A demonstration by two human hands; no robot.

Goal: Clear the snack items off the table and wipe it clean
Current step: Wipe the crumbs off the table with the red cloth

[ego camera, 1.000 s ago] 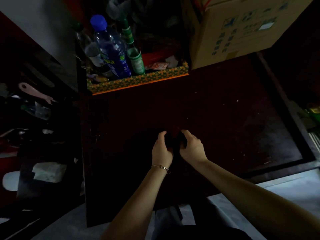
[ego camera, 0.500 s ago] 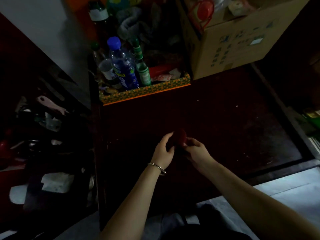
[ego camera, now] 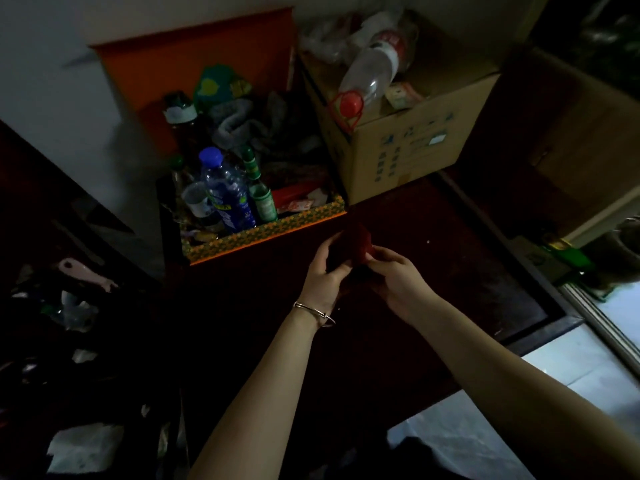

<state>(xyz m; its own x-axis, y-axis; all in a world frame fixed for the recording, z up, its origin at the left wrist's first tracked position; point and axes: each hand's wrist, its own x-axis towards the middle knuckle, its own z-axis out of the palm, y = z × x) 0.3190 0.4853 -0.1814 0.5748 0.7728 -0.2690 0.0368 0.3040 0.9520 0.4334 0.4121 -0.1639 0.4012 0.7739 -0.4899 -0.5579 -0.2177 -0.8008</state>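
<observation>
Red cloth [ego camera: 363, 241] (bunched) has risen toward the patterned box [ego camera: 266, 234]; left hand [ego camera: 325, 271] and right hand [ego camera: 396, 277] each grip it.

The bench [ego camera: 450, 271] is dark wood with a dull, scuffed sheen, the cardboard box [ego camera: 408, 147] matt brown, the blue-capped bottle [ego camera: 227, 194] clear glossy plastic, the red rag [ego camera: 362, 244] apparently soft matt cloth, and the bangle [ego camera: 313, 311] thin shiny metal.
</observation>
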